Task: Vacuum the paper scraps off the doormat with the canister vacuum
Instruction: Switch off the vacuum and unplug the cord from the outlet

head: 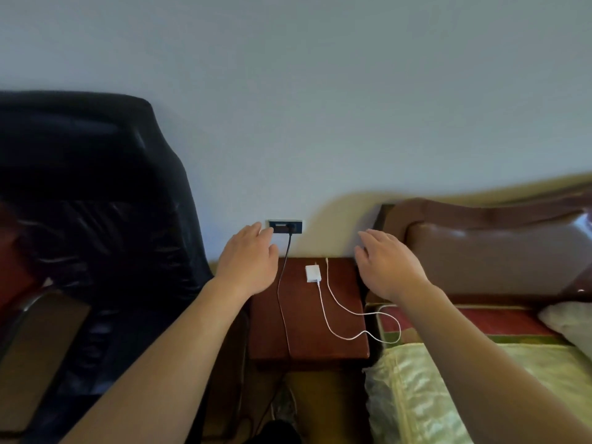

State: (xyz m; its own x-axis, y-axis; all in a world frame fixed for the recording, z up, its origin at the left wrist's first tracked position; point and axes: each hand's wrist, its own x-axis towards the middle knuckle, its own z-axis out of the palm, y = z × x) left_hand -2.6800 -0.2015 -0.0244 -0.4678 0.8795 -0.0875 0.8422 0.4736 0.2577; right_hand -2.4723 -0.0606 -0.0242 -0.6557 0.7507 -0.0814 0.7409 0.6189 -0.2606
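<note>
Head view: we find the left hand flat, fingers straight, its tips at the wall outlet, gripping nothing. The right hand hovers spread and empty. A black cord is plugged in and runs down across the wooden nightstand; we judge it the vacuum's. The canister vacuum, doormat and paper scraps are out of view. We recommend confirming the plug is fully seated and routing the cord clear of the white charger. A black chair stands left and a bed right, against a plain wall.
</note>
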